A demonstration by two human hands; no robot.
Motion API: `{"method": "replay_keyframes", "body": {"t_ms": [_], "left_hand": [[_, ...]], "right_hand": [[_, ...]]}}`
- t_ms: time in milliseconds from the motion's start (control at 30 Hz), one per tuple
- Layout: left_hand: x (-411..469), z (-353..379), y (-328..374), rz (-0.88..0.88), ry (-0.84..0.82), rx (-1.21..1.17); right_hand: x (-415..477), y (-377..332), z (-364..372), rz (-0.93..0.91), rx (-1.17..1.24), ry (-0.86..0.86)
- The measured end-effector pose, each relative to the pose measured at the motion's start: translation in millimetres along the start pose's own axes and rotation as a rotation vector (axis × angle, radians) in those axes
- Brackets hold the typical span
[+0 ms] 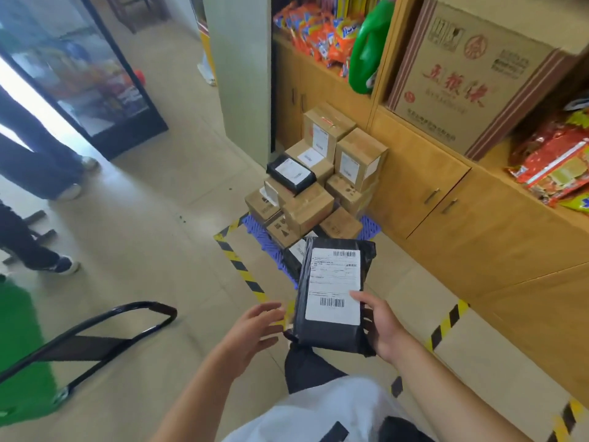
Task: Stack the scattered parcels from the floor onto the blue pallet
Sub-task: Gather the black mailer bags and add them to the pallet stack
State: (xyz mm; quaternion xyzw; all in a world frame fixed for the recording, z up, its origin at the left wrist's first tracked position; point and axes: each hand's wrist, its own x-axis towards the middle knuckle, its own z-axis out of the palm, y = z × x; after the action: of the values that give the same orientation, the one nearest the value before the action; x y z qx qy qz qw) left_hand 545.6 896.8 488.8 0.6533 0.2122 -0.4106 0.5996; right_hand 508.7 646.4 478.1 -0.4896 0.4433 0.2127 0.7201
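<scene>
A black plastic parcel (331,330) with a white shipping label is held in the air in front of me. My right hand (381,327) grips its right edge, thumb on the label. My left hand (255,330) is beside its left edge with fingers relaxed, touching or nearly touching the bag. Beyond it lies the blue pallet (369,226), marked off by yellow-black floor tape. Several brown cardboard parcels (306,208) are stacked on it, with another black bag parcel (290,173) on top and one more black parcel (294,253) at the pallet's near edge, partly hidden.
Wooden cabinets (446,199) with snack packs, a green bottle (369,46) and a large carton (462,74) stand right of the pallet. A glass-door fridge (83,74) is far left. People's legs (38,167) stand at left. A black metal chair frame (105,333) is near left.
</scene>
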Motion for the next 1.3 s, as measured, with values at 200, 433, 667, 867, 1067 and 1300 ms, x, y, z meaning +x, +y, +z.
{"method": "replay_keyframes", "body": {"t_ms": [200,433,667,867,1067,1300], "left_hand": [[54.8,-86.8,99.7,0.018,0.217,0.033],[110.0,-123.9,180.2,0.003,0.148,0.014],[200.5,-145.0,249.4,-0.116,0.01,0.163],[307.3,-196.7,328.3,-0.138,-0.039,0.394],[413.7,-197.1,348.2,-0.204,-0.067,0.507],[464.6,-201.0,275.3,-0.333,-0.082,0.587]], "right_hand": [[63.8,-71.4,64.4,0.045,0.093,0.035],[118.7,-136.0,112.7,0.063,0.142,0.063],[168.4,-150.2,139.3,0.122,0.31,0.237],[188.4,-126.6,184.7,0.191,0.582,0.523],[229.5,-80.9,244.3,0.33,0.685,0.721],[275.4,-25.9,268.7,0.433,0.637,0.742]]}}
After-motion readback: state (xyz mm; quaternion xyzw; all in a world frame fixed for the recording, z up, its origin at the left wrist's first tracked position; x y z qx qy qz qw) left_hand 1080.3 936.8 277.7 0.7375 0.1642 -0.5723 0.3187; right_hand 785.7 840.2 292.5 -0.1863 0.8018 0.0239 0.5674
